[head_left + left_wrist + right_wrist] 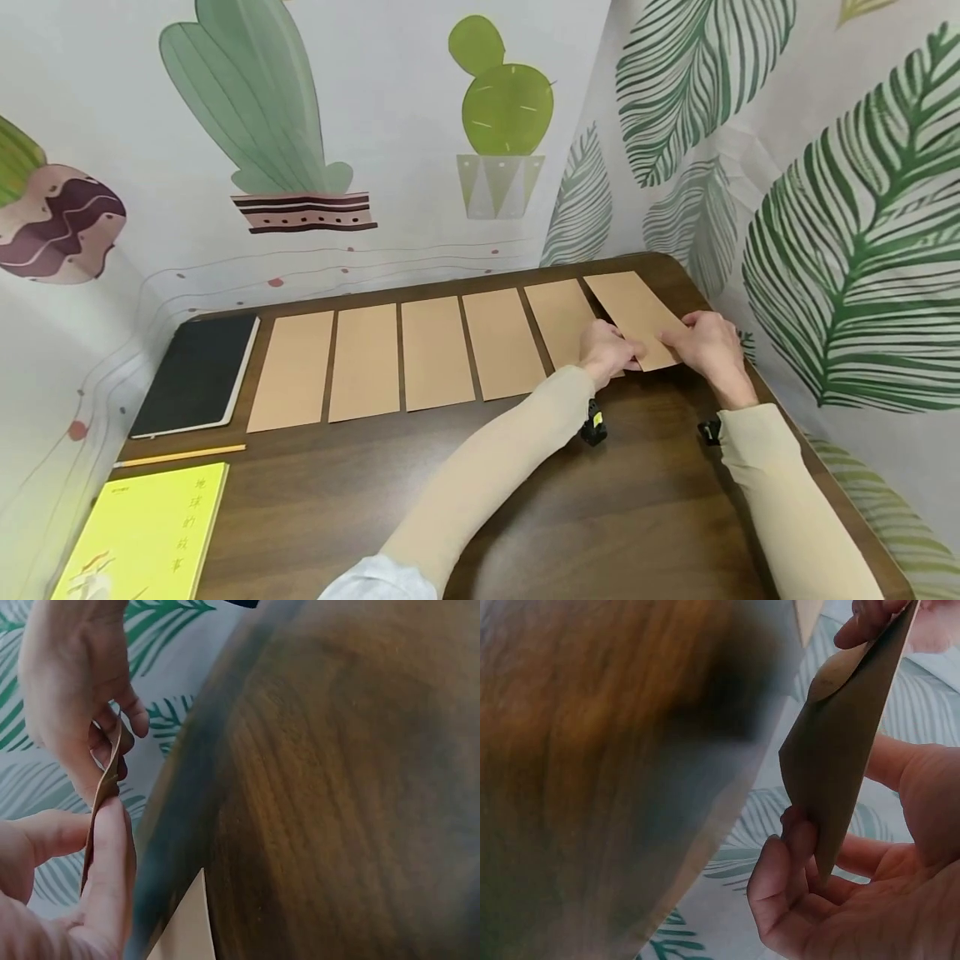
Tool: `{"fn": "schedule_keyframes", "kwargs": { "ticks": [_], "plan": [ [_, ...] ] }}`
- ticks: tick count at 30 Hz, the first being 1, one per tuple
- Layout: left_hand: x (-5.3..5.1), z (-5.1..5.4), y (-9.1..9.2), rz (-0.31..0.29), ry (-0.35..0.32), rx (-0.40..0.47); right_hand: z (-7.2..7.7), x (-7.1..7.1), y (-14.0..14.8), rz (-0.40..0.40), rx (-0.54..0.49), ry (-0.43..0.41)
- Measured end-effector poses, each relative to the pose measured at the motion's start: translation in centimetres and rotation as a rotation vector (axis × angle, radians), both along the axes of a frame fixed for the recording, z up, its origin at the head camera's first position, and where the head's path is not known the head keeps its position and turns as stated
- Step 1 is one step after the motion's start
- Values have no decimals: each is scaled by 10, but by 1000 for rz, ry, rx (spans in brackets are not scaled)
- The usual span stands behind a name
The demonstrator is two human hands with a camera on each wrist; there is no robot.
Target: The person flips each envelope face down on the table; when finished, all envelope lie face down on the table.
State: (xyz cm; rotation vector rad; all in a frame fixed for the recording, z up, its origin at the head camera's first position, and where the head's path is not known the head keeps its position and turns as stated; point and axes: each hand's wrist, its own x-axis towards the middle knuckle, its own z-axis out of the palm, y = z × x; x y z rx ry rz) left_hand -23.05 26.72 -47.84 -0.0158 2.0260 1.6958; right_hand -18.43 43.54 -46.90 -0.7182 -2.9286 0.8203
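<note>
A brown paper envelope (637,310) is lifted off the table at the right end of a row. My left hand (609,348) pinches its near left corner, and my right hand (711,343) pinches its near right side. In the right wrist view the envelope's underside (832,757) shows a folded flap between both hands. The left wrist view shows the envelope (109,780) nearly edge-on, thumbs and fingers on either face. Several like envelopes (437,354) lie flat side by side to the left. The nearest one (558,312) is partly hidden by my left hand.
A black notebook (198,371) lies left of the row. Below it are a yellow pencil (183,456) and a yellow book (142,533). The brown wooden table (570,517) meets patterned walls at the back and right.
</note>
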Motion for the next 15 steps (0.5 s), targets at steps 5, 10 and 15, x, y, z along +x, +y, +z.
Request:
{"fn": "schedule_keyframes", "kwargs": {
  "ticks": [5,10,15],
  "plan": [
    [-12,-20,17,-36,125,-178,-6,-3,5,-28,1,-48],
    [-29,-52,35,-55,258,-349,-10,-8,6,-20,33,-52],
    [-34,-62,44,-79,255,-436,-13,-12,8,-31,41,-87]
  ]
}}
